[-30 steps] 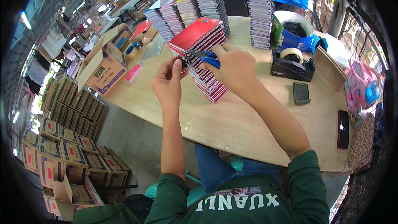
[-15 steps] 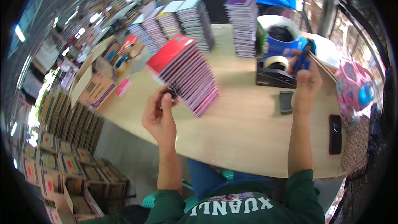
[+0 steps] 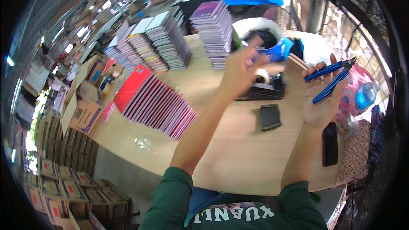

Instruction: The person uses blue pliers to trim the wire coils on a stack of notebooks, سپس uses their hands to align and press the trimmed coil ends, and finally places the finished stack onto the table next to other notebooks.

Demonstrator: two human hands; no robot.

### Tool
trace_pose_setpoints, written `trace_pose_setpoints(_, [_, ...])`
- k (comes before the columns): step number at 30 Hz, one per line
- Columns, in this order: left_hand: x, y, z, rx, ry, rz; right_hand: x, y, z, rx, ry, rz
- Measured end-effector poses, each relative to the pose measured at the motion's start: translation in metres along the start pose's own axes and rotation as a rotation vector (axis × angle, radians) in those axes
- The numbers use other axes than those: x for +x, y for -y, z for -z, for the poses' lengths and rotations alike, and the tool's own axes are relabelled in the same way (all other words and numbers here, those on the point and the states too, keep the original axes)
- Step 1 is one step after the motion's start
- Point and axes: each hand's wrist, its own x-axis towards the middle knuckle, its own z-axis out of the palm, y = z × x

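My right hand (image 3: 317, 110), palm up at the right of the table, holds blue-handled cutting pliers (image 3: 330, 88) with their jaws spread. My left hand (image 3: 238, 70) reaches across the table toward a white bucket (image 3: 247, 24) with a dark tangled mass (image 3: 263, 38) inside. Motion smears its fingers, so whether they hold anything does not show. Left of that forearm, a leaning row of red-covered notebooks (image 3: 155, 104) rests on the table. Small shiny clear scraps (image 3: 142, 143) lie in front of it.
Tall notebook stacks (image 3: 213, 34) stand at the back. A black tray (image 3: 266, 91) with a tape roll sits below my left hand. Nearer lie a dark flat block (image 3: 270, 117) and a phone (image 3: 329, 145). An open carton (image 3: 83, 110) is at left, a pink bag (image 3: 355, 87) at right.
My left hand has left the red notebooks, where it pinched something black, and swung right toward the bucket. My right hand has turned palm up with the pliers. The view has shifted.
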Motion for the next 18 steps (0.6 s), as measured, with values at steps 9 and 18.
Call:
trace_pose_setpoints(9, [-0.110,-0.056,0.316,0.487,-0.348,0.052,-0.130,-0.079,-0.139,-0.749,0.721,0.024])
trace_pose_setpoints(18, [-0.120,-0.006,0.331,0.237,0.083,0.385,-0.180,-0.139,-0.204,-0.884,0.675,0.195])
